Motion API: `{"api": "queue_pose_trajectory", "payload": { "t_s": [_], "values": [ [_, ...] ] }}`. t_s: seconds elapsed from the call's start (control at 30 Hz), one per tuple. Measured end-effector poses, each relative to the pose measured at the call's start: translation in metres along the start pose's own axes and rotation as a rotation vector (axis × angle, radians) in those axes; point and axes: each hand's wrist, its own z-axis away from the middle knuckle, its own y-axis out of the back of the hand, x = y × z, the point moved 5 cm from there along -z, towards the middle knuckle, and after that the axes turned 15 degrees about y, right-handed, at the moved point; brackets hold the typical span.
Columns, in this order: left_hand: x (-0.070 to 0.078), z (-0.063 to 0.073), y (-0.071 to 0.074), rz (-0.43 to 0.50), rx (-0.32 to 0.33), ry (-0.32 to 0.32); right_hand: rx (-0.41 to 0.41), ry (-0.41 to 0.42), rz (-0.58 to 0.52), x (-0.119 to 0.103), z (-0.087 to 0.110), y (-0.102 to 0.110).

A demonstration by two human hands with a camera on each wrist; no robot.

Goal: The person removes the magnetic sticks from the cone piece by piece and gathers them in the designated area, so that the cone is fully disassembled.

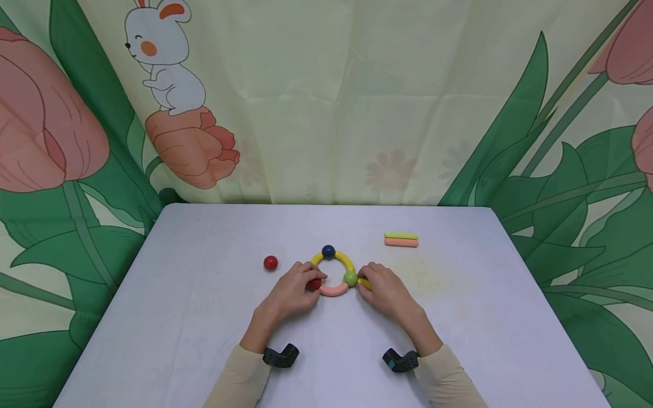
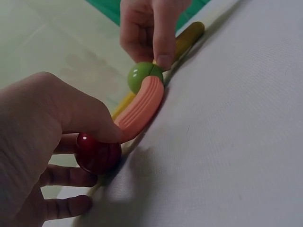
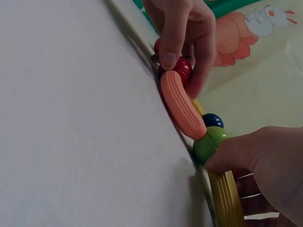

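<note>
Both hands (image 1: 339, 292) grip ring (image 1: 334, 272) mid-table (image 1: 204, 317); edges well apart

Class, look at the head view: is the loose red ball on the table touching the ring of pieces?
No: the loose red ball lies apart on the table, left of the ring, with bare surface between them.

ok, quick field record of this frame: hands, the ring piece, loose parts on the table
left hand: pinches red ball at the ring's left joint
right hand: fingers round a yellow stick, thumb at green ball
ring: blue ball at the far side, yellow arcs, pink arc nearest the person
loose: second red ball left of ring; yellow-green and pink sticks far right
surface: white table
</note>
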Motion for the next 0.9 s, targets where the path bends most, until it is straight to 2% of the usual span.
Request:
{"api": "queue_pose_trajectory", "payload": {
  "t_s": [0.37,0.53,0.67,0.9],
  "values": [
    [-0.0017,-0.0015,-0.0009,-0.003,-0.005,0.018,0.012,0.001,-0.034,0.0010,-0.0004,-0.0025],
    [-0.0018,-0.0013,-0.0014,0.009,-0.008,0.025,-0.007,-0.018,-0.039,0.0019,-0.0006,-0.0041],
    [-0.0019,-0.0015,-0.0017,0.015,-0.011,0.023,-0.014,-0.035,-0.016,0.0040,-0.0005,-0.0042],
    [-0.0024,-0.0029,-0.0030,0.007,-0.016,0.035,0.025,-0.004,0.041,0.0067,0.0017,-0.0016]
  ]
}}
